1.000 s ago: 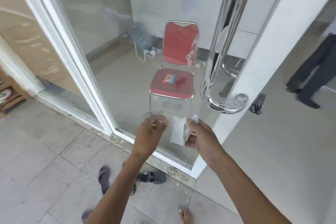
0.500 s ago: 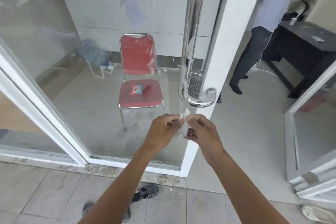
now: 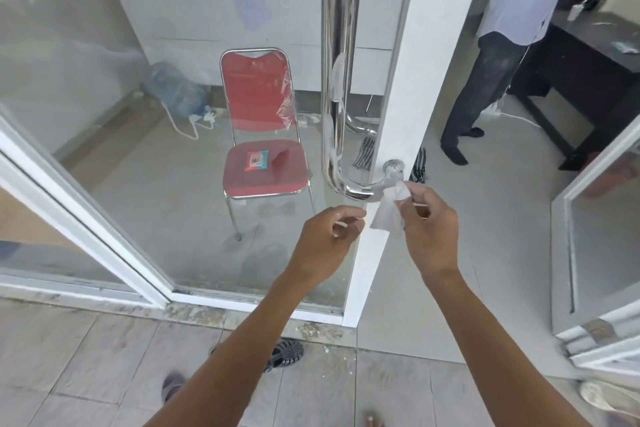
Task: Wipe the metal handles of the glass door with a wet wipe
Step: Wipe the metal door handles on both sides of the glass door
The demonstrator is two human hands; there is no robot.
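A polished metal handle [image 3: 337,55] runs down the glass door [image 3: 145,87] and bends at the bottom into a round mount [image 3: 394,168] on the white door frame [image 3: 408,80]. My right hand [image 3: 429,229] pinches a white wet wipe [image 3: 389,210], whose top corner touches the handle's lower bend. My left hand [image 3: 327,241] is just left of the wipe, fingers curled, holding nothing. A second handle [image 3: 360,126] shows through the glass on the far side.
Behind the glass stands a red chair [image 3: 263,135] with a wet wipe pack [image 3: 257,160] on its seat, and a water jug [image 3: 175,92] on the floor. A person [image 3: 498,55] stands by a dark table [image 3: 588,69] at right. Sandals [image 3: 284,354] lie near my feet.
My left hand has let go of the wipe and moved left. My right hand has lifted the wipe up to the handle's lower bend.
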